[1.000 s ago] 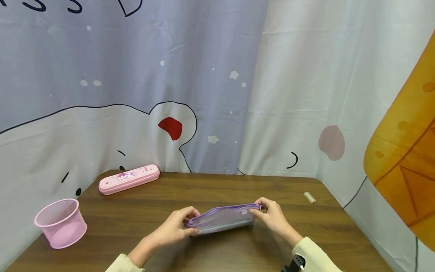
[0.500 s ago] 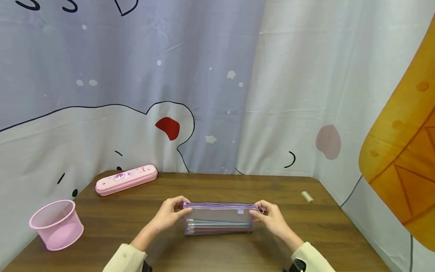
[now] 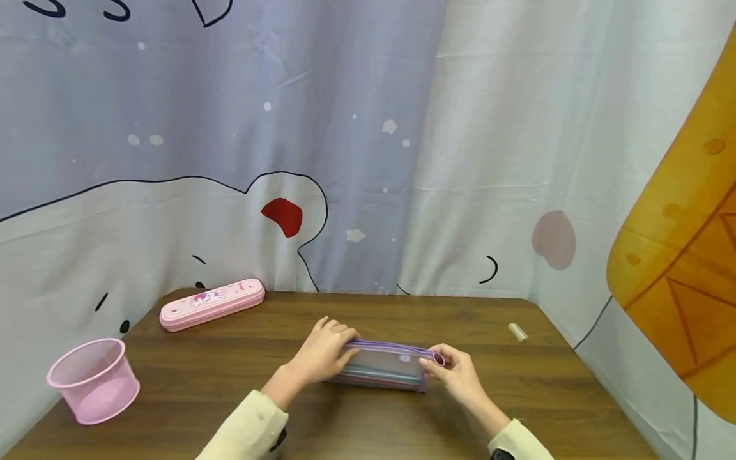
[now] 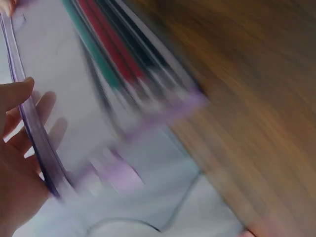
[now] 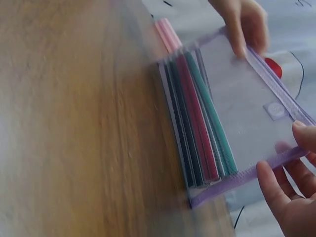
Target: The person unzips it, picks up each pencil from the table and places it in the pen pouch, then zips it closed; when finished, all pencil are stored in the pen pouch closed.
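A see-through zip pencil pouch (image 3: 386,365) with purple trim is held just above or on the table in front of me; I cannot tell whether it touches. Several pens (image 5: 195,118), dark, red and green, lie along its bottom inside. My left hand (image 3: 323,351) grips the zipped top edge near the left end, thumb on the near side and fingers behind, covering that end in the head view. At the other end, my right hand (image 3: 457,377) pinches the upper corner beside a purple ring. The zip (image 5: 271,84) looks closed.
A pink pencil case (image 3: 213,305) lies at the back left of the wooden table (image 3: 368,319). A pink cup (image 3: 94,382) stands at the left edge. One small whitish block (image 3: 517,332) sits at the back right. A printed curtain (image 3: 345,160) hangs behind.
The pouch first turned its front toward me, showing the pens. Since then my left hand has shifted right along the top edge, and the pouch slants. My right hand keeps its corner.
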Demonstrator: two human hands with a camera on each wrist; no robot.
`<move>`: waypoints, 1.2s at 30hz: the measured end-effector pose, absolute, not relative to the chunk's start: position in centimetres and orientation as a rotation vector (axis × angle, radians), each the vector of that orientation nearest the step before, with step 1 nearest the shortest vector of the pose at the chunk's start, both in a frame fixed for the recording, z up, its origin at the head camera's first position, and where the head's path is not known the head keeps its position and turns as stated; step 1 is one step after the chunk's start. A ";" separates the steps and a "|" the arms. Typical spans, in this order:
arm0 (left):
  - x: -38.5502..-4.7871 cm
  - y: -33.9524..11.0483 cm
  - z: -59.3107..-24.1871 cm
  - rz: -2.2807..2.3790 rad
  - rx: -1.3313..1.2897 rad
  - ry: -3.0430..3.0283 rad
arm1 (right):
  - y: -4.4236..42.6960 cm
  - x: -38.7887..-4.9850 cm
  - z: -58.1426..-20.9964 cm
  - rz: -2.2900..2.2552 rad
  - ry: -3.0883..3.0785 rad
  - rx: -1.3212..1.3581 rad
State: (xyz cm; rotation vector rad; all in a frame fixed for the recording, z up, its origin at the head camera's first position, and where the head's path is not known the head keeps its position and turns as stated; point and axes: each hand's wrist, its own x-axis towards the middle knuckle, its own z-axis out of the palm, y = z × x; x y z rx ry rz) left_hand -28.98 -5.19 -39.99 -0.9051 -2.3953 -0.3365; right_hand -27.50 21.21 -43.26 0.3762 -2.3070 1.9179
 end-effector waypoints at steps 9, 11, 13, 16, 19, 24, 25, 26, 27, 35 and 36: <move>-28.3 2.7 -40.2 -0.427 -1.142 -2.337 | 19.4 -26.7 -43.1 1.764 -2.396 0.435; -28.1 3.7 -40.3 -0.500 -1.150 -2.313 | 19.3 -26.6 -43.2 1.735 -2.394 0.393; -28.0 4.5 -40.4 -0.545 -1.130 -2.306 | 19.4 -26.7 -43.5 1.691 -2.382 0.341; -27.9 5.4 -40.3 -0.582 -1.140 -2.331 | 19.4 -26.6 -43.7 1.652 -2.376 0.309; -27.9 5.7 -39.9 -0.638 -1.168 -2.365 | 19.4 -26.5 -43.5 1.662 -2.385 0.329; -28.1 4.5 -39.1 -0.859 -1.190 -2.388 | 19.3 -26.2 -43.1 1.820 -2.381 0.459; -28.1 4.1 -39.0 -0.892 -1.205 -2.388 | 19.4 -26.2 -43.0 1.846 -2.374 0.477; -28.2 3.8 -39.0 -0.926 -1.225 -2.391 | 19.4 -26.1 -43.0 1.865 -2.364 0.495; -28.3 3.4 -39.0 -0.953 -1.250 -2.397 | 19.6 -26.1 -43.0 1.856 -2.364 0.516; -28.5 1.7 -39.0 -1.039 -1.326 -2.379 | 19.3 -25.4 -43.2 1.638 -2.355 0.728; -28.5 1.6 -39.0 -1.026 -1.331 -2.364 | 19.2 -25.3 -43.2 1.605 -2.342 0.746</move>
